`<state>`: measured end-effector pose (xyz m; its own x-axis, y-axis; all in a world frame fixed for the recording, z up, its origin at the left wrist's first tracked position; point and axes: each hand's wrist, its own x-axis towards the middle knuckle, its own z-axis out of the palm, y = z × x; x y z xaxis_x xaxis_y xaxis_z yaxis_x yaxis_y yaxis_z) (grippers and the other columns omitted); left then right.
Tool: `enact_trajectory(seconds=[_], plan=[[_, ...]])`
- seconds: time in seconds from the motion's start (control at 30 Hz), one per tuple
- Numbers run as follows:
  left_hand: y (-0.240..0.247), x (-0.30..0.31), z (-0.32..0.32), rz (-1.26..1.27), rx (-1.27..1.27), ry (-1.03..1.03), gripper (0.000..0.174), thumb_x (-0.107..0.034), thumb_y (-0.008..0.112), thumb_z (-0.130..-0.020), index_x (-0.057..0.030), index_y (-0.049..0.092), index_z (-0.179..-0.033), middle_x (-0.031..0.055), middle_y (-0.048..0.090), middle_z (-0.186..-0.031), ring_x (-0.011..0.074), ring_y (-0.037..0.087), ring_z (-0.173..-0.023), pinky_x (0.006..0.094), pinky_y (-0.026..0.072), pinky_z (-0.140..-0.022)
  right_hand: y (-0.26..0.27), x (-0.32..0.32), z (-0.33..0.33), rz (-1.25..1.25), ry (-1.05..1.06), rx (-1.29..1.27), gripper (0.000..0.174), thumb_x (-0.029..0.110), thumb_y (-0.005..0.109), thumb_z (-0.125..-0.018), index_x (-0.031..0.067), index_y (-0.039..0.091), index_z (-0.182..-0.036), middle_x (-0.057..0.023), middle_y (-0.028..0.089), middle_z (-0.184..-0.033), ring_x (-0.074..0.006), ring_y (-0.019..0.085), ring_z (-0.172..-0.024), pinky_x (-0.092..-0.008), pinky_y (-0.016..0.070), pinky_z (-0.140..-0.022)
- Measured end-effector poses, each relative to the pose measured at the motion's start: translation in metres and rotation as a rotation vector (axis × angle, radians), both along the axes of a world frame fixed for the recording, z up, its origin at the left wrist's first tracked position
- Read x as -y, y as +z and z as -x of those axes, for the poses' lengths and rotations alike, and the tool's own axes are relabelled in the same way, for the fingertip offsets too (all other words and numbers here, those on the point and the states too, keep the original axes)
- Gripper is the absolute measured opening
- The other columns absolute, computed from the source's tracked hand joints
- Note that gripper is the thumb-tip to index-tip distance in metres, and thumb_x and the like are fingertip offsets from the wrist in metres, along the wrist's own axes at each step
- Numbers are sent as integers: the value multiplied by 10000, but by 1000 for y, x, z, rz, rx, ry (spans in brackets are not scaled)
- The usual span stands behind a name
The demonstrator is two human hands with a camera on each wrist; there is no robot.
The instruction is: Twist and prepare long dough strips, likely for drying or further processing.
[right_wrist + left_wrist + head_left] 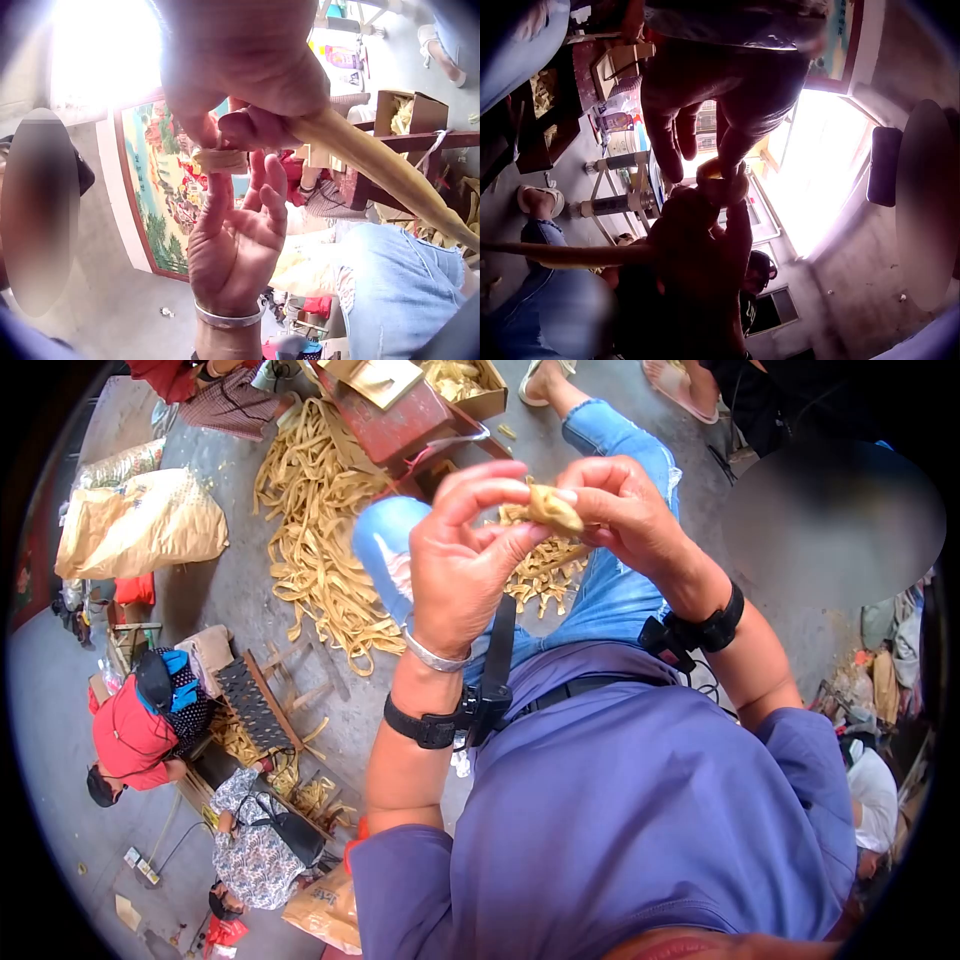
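Up over the lap, both hands work on one tan, flexible strip (553, 508), wound into a small thick bundle. My left hand (445, 555), with a silver bracelet at the wrist, pinches the bundle's left side between thumb and forefinger. Its other fingers stand loosely apart. From the right, my right hand (635, 520) grips the bundle between thumb and curled fingers. In the right wrist view a long loose end of the strip (375, 161) runs out from the right hand. Against the bright light in the left wrist view, both hands are dark and the bundle is partly hidden.
A large heap of similar strips (320, 530) covers the floor at front left. Short pieces (548, 575) lie between the knees. Ahead stands a red wooden bench (390, 425), beside a cardboard box (485, 400). Other people sit at left, one in a red shirt (135, 735).
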<state>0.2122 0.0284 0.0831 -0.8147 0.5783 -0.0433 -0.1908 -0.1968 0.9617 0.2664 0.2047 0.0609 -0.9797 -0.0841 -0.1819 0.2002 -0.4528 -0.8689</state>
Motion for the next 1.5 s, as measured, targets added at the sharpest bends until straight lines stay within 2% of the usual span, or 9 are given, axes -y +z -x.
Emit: enact_trajectory(seconds=[0.17, 0.3, 0.67, 0.8, 0.9, 1.07, 1.27, 1.37, 1.5], plan=[[8, -2, -4, 67, 105, 21, 292, 66, 676, -783, 39, 575, -1056, 62, 608, -985, 108, 609, -839, 221, 542, -717, 11, 9, -4, -244, -233, -98, 140, 135, 668, -850, 24, 684, -933, 13, 630, -801, -17, 550, -638, -167, 401, -496], [7, -2, -5, 209, -137, 103, 268, 64, 683, -768, 15, 611, -1022, 43, 590, -915, 103, 603, -788, 226, 534, -694, 15, 10, -2, -849, -356, -566, 163, 107, 719, -794, -1, 688, -913, -67, 653, -807, -112, 604, -666, -216, 462, -547], [7, 9, 7, 626, -871, -95, 226, -39, 717, -723, -14, 608, -920, 133, 587, -794, 313, 593, -702, 348, 487, -613, -10, 7, -6, -173, 38, -156, 152, 101, 628, -881, -11, 648, -982, 4, 596, -743, -76, 581, -674, -205, 453, -528], [7, 8, 6, 469, -751, -91, 234, -70, 744, -718, -15, 599, -894, 128, 585, -767, 263, 605, -664, 333, 481, -582, -3, 5, -6, -73, -12, -20, 329, 160, 641, -884, 35, 558, -1176, -7, 574, -753, -70, 518, -538, -191, 430, -470], [12, 7, 2, 511, -601, -106, 232, -92, 760, -719, -17, 582, -848, 114, 570, -729, 212, 590, -615, 307, 467, -544, 12, 1, -3, -221, 180, -110, 281, 118, 599, -895, 54, 548, -1163, -2, 600, -771, -47, 548, -602, -184, 430, -473], [3, 11, 5, 484, -646, -191, 246, -95, 757, -737, -15, 527, -774, 91, 534, -686, 180, 531, -539, 274, 435, -497, 6, 10, -9, -173, 110, -6, 149, 134, 573, -910, 43, 601, -1025, 22, 586, -762, -15, 500, -594, -175, 408, -485], [14, 33, 9, 98, 80, -117, 133, -60, 651, -855, -26, 531, -807, 57, 563, -705, 132, 572, -597, 248, 487, -541, -7, -6, -18, -7, -7, 38, 231, 157, 609, -882, 27, 616, -1073, 46, 575, -809, 7, 464, -603, -141, 326, -481], [7, 47, 19, 121, 148, -143, 96, -52, 610, -887, -35, 536, -830, 54, 578, -738, 126, 596, -670, 259, 520, -610, -8, -2, -17, -135, -13, -152, 252, 55, 679, -817, 7, 641, -1062, 17, 604, -840, -34, 544, -701, -170, 412, -536], [2, 44, 40, 426, -555, -18, 274, -129, 736, -795, -1, 570, -972, 83, 636, -901, 163, 631, -812, 292, 525, -736, 4, -7, -5, -485, 17, -246, 146, 30, 707, -793, -5, 678, -932, -27, 640, -866, -59, 578, -717, -199, 459, -587]])
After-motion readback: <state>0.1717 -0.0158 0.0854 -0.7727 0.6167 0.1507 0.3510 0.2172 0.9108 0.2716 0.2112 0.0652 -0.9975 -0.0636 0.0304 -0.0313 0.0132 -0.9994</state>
